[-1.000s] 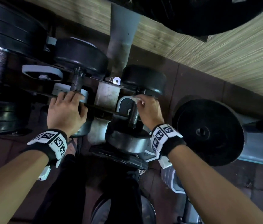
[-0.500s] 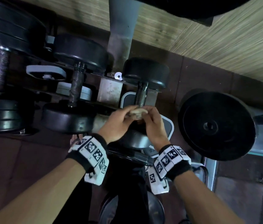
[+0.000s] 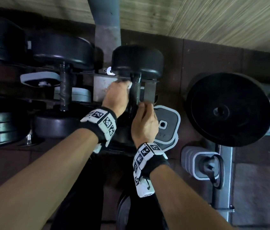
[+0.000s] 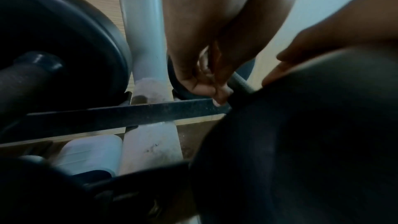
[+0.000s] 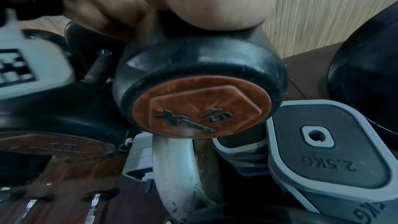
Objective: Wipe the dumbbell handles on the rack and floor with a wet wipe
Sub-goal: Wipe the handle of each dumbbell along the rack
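Left hand: left hand (image 3: 116, 97) reaches to the far end of the knurled black steel dumbbell handle (image 3: 135, 92), fingers curled round a small white wet wipe (image 3: 129, 85) pressed against the bar's left side.
Right hand: right hand (image 3: 145, 124) sits at the near end of the same handle; its fingertips are blurred, so I cannot tell whether they grip the bar or only rest on it.
Dumbbell: round black rubber-headed dumbbell (image 3: 137, 61) lies on the dark steel rack rail (image 3: 87, 74), its near head with the orange end cap (image 5: 200, 106) facing the right wrist camera.
Change: a second ago the right hand held the wipe on this handle while the left rested on the neighbouring black dumbbell (image 3: 64, 90); half a second ago both hands met at the wipe; now the left carries it.
Meaning: the wipe seems to have changed hands, likely so the bar's left side and far end get covered.
Left to do: judging by the rack, the neighbouring handle and the floor pieces may yet need wiping.
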Available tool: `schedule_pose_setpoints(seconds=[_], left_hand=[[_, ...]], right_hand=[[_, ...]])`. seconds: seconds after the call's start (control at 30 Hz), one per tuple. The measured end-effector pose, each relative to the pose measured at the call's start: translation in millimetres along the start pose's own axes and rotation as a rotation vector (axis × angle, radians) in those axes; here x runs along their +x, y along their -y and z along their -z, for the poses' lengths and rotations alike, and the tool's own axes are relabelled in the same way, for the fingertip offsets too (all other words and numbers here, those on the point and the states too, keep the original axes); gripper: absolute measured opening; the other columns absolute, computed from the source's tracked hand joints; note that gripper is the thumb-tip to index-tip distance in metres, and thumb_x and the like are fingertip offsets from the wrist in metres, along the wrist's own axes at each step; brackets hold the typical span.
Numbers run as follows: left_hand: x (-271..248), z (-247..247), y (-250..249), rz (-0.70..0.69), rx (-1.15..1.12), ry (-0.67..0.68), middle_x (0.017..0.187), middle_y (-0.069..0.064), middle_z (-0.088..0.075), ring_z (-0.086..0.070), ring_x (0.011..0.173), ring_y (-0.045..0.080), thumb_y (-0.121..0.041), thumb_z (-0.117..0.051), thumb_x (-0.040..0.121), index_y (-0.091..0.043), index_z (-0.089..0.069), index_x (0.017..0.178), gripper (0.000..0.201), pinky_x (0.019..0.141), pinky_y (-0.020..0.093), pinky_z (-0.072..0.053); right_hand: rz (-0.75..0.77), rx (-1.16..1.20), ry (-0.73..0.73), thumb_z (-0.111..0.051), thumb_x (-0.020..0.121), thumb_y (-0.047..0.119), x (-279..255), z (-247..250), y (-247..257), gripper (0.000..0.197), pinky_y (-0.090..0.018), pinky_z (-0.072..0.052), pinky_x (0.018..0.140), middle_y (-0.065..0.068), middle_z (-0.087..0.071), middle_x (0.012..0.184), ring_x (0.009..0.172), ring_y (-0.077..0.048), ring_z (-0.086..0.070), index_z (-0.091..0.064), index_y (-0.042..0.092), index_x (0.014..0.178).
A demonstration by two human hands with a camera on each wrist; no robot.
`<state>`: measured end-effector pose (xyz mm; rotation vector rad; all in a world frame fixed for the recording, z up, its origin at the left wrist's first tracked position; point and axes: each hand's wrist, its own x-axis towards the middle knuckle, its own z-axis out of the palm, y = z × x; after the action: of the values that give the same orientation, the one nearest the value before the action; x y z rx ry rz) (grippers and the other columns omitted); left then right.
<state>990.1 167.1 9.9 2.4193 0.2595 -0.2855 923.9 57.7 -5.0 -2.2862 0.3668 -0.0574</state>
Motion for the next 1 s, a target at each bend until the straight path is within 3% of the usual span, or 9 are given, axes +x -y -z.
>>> schedule_pose_setpoints(seconds=[0.17,0.3,0.37,0.43,0.6,0.7,0.8,0.9,1.0], left_hand=[[-44.9,-0.9,18.0,0.05,-0.083,0.248,0.099,0.022,-0.07,-0.063,0.09,0.034,-0.002,-0.053,0.096,0.003,-0.07,0.103,0.02,0.088,0.042,-0.049],[-12.3,4.9,21.0,0.04,-0.156,0.159,0.09,0.014,-0.073,-0.067,0.088,0.031,-0.003,-0.057,0.094,-0.003,-0.073,0.093,0.016,0.088,0.042,-0.052],[17.6,6.8,22.2,0.052,-0.169,0.065,0.08,0.004,-0.073,-0.067,0.081,0.025,-0.009,-0.056,0.092,-0.014,-0.072,0.082,0.019,0.084,0.042,-0.053],[28.0,6.1,23.4,0.058,-0.125,0.04,0.081,0.0,-0.073,-0.065,0.077,0.02,-0.013,-0.057,0.093,-0.018,-0.073,0.089,0.017,0.08,0.035,-0.052],[-28.7,-0.9,33.0,-0.007,-0.172,0.25,0.072,-0.002,-0.067,-0.06,0.065,0.011,-0.011,-0.058,0.098,-0.012,-0.063,0.075,0.024,0.061,0.024,-0.043],[-26.3,-2.4,43.7,0.012,-0.196,0.315,0.082,0.012,-0.074,-0.065,0.074,0.02,-0.015,-0.059,0.098,-0.002,-0.072,0.084,0.023,0.067,0.032,-0.045],[14.1,0.3,36.1,0.055,-0.317,0.177,0.093,0.023,-0.072,-0.059,0.077,0.02,-0.009,-0.059,0.097,0.001,-0.072,0.102,0.017,0.069,0.025,-0.039],[30.2,-0.4,32.2,0.125,-0.347,0.083,0.098,0.009,-0.07,-0.059,0.082,0.018,-0.008,-0.06,0.096,-0.004,-0.07,0.115,0.022,0.077,0.026,-0.045],[-1.8,-7.9,38.7,0.076,-0.268,0.211,0.085,0.002,-0.068,-0.059,0.076,0.015,-0.011,-0.058,0.098,-0.015,-0.071,0.088,0.017,0.071,0.027,-0.045]], right_hand=[[0.069,-0.021,-0.049,-0.04,0.097,0.031,0.2,-2.8,-1.2,0.032,-0.04,-0.047,0.064,-0.008,-0.067,0.075,0.074,-0.034,-0.062,-0.062,0.012,0.084],[0.09,-0.045,-0.05,-0.043,0.095,0.029,0.3,-1.6,-0.1,0.028,-0.036,-0.044,0.059,-0.007,-0.065,0.069,0.068,-0.034,-0.06,-0.06,0.013,0.079],[0.085,-0.043,-0.038,-0.042,0.095,0.029,-0.4,-1.2,-0.7,0.03,-0.035,-0.041,0.059,-0.006,-0.064,0.069,0.068,-0.033,-0.06,-0.061,0.013,0.08],[0.085,-0.044,-0.031,-0.041,0.095,0.028,-0.7,-1.3,-2.2,0.031,-0.032,-0.037,0.059,-0.006,-0.064,0.068,0.066,-0.032,-0.059,-0.062,0.012,0.079],[0.092,-0.069,-0.008,-0.041,0.093,0.029,0.5,-0.7,-1.0,0.032,-0.036,-0.042,0.059,-0.009,-0.063,0.067,0.067,-0.035,-0.059,-0.061,0.011,0.077],[0.09,-0.065,0.0,-0.042,0.092,0.028,0.1,-0.4,-1.1,0.031,-0.039,-0.045,0.059,-0.008,-0.063,0.067,0.066,-0.035,-0.059,-0.061,0.011,0.075],[0.064,-0.054,0.014,-0.04,0.091,0.029,-0.4,-0.4,-0.8,0.033,-0.041,-0.048,0.061,-0.007,-0.064,0.068,0.068,-0.034,-0.06,-0.063,0.011,0.075],[0.045,-0.045,0.02,-0.041,0.09,0.028,-0.6,0.6,1.4,0.031,-0.04,-0.05,0.063,-0.004,-0.064,0.069,0.069,-0.031,-0.06,-0.063,0.012,0.075],[0.037,-0.054,0.032,-0.041,0.089,0.028,-0.5,1.1,1.6,0.031,-0.042,-0.051,0.064,-0.004,-0.064,0.069,0.069,-0.031,-0.061,-0.063,0.013,0.075]])
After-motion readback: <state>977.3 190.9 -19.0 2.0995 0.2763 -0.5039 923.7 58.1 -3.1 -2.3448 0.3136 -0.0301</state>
